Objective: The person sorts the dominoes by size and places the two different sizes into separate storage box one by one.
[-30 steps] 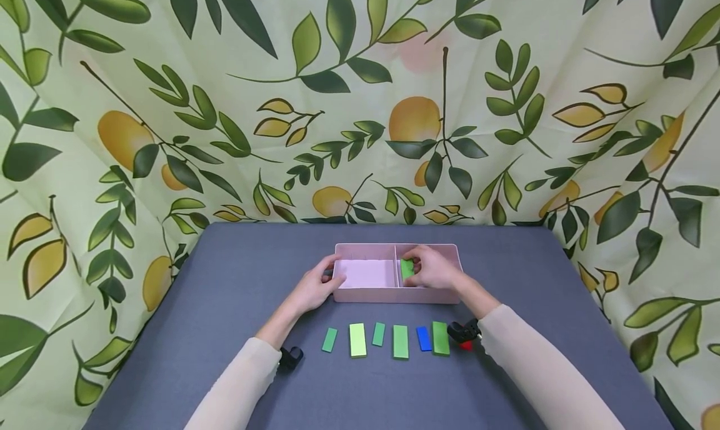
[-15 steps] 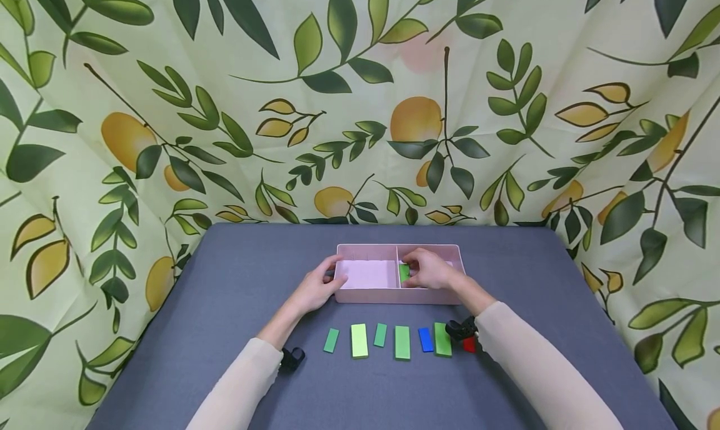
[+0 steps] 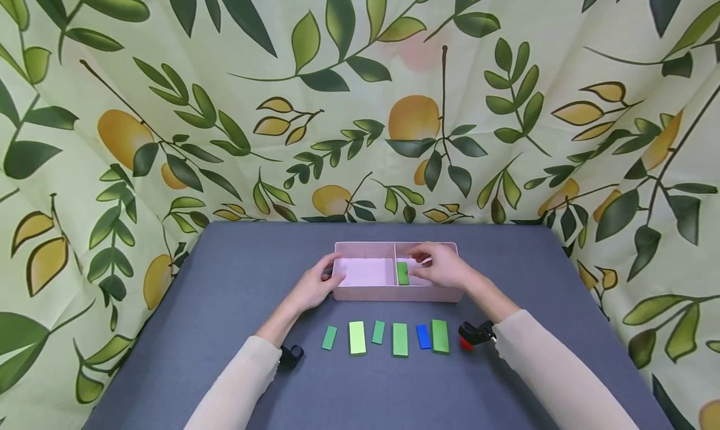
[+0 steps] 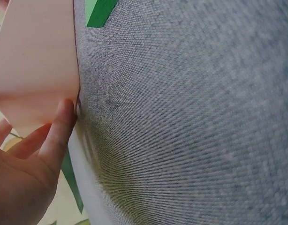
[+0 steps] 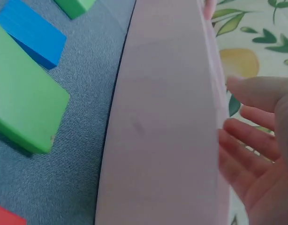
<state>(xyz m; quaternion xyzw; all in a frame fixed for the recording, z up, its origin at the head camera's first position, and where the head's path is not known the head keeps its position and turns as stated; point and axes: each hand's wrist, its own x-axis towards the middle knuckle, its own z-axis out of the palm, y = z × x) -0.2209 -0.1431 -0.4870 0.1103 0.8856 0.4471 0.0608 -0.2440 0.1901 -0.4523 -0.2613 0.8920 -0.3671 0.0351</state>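
Right grip [image 3: 442, 266] just beside green block [image 3: 402, 274] in box [image 3: 396, 294]

A strip of table [image 3: 368, 310] lets fingers pass between the pink box [image 3: 394, 294] and the row of blocks [image 3: 400, 340]. The left compartment can be entered from above; the divider [image 3: 395, 255] bars sideways crossing, with a green block [image 3: 402, 274] just beside it. The left hand [image 3: 314, 286] obstructs the left end, the right hand [image 3: 441, 265] the right compartment.
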